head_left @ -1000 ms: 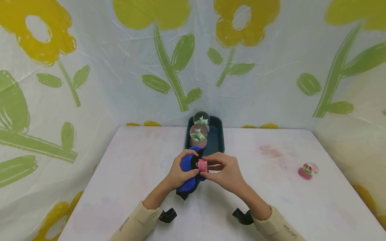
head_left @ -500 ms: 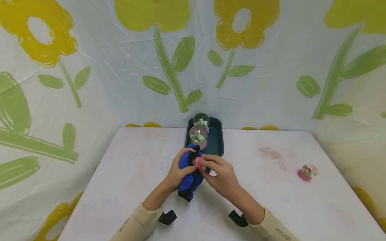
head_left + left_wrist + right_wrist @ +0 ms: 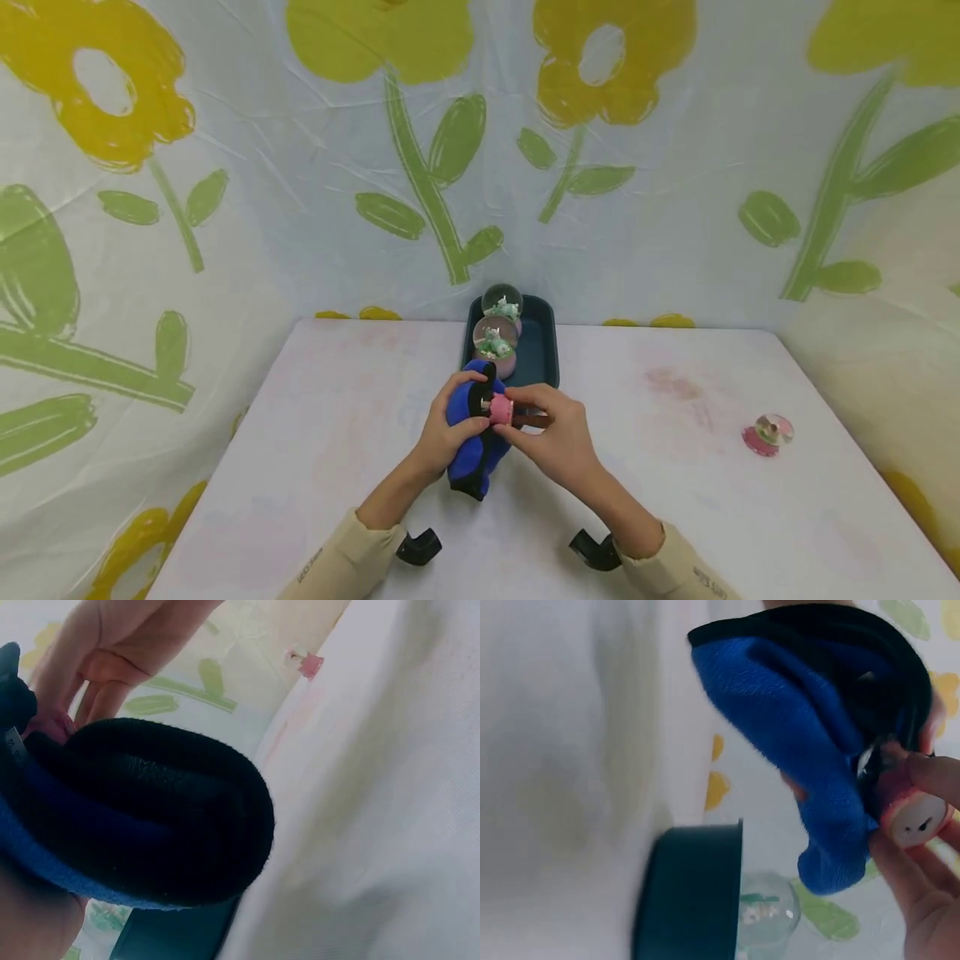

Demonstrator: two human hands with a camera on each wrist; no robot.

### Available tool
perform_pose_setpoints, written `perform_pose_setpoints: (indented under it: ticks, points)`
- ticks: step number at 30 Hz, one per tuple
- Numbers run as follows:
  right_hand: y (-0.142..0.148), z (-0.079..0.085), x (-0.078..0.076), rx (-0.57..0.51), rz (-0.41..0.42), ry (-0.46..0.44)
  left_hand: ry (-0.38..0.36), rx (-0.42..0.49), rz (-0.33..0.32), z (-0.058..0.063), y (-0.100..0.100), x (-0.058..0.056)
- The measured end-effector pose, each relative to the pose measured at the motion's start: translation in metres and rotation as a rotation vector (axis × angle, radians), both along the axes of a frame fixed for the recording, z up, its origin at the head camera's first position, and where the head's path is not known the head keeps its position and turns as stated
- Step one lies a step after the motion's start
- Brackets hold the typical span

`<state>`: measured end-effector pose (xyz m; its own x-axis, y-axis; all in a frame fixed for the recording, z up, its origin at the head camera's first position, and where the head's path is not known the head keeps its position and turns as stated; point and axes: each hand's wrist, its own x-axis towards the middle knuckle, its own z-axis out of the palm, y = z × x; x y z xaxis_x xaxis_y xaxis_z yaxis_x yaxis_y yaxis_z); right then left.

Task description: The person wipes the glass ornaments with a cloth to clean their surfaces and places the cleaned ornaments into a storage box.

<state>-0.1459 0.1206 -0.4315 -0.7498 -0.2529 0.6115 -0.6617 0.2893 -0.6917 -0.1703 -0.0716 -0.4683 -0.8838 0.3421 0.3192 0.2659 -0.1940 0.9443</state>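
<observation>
My left hand (image 3: 437, 435) grips a blue cloth (image 3: 467, 458) with black edging, bunched around a small snow globe. Its pink base (image 3: 501, 409) sticks out to the right, pinched between the thumb and fingers of my right hand (image 3: 561, 435). The right wrist view shows the base's pale underside (image 3: 915, 823) facing outward, with the globe part mostly covered by the cloth. In the left wrist view the dark folded cloth (image 3: 165, 810) hides most of the contact. Both hands are above the table, just in front of the tray.
A dark teal tray (image 3: 546, 350) stands at the table's back edge, with two larger snow globes, a front one (image 3: 495, 340) and a back one (image 3: 502, 302), along its left side. Another small pink-based snow globe (image 3: 767, 434) lies tilted at the right.
My right fingers have moved over the pink base and back to a pinch at its sides, and the base appears turned. The cloth in my left hand has shifted slightly and hangs more upright.
</observation>
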Motion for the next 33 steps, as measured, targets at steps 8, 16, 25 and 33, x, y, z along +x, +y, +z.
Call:
perform_pose_setpoints:
  ticks: [8, 16, 25, 33]
  points:
    - [0.0005, 0.001, -0.0043, 0.19, 0.002, 0.31, -0.011, 0.0, 0.015, -0.0002, 0.0, 0.0019]
    - [0.006, 0.0005, -0.0016, 0.027, 0.036, -0.101, 0.083, -0.026, 0.013, -0.0036, 0.001, 0.0013]
    - [0.0051, 0.0015, 0.0015, 0.27, -0.04, 0.241, 0.053, -0.014, 0.011, -0.0051, 0.0045, -0.0012]
    - [0.0052, 0.0061, 0.0024, 0.399, -0.055, 0.444, 0.041, -0.021, 0.005, -0.0081, 0.005, -0.0001]
